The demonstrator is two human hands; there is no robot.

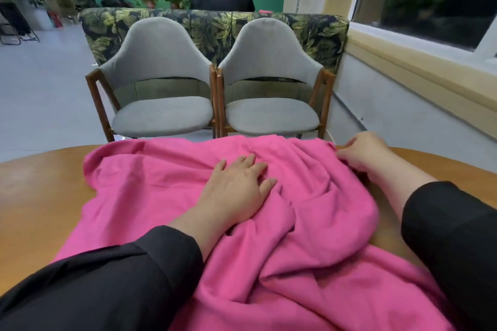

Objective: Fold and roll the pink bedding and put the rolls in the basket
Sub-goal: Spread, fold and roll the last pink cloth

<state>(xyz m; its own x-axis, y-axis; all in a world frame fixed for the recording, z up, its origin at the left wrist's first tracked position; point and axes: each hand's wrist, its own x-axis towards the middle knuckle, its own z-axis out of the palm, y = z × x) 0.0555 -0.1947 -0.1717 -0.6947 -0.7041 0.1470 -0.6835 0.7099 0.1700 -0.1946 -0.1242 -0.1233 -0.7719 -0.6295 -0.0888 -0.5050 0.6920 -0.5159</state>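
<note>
Here, left hand [236, 185]: laid flat on the middle of the pink bedding [309, 236], fingers straight and spread.
Right hand [363, 154]: fingers curled, the bedding's far right edge pinched.
Pink bedding: spread in loose wrinkles over the wooden table [35, 191], the near part draped toward the person.
Sleeves: black, on both forearms.
Background: two grey chairs [161, 88] are seen just beyond the table.

text: none legible | labels: none | numbers: none | signs: none
</note>
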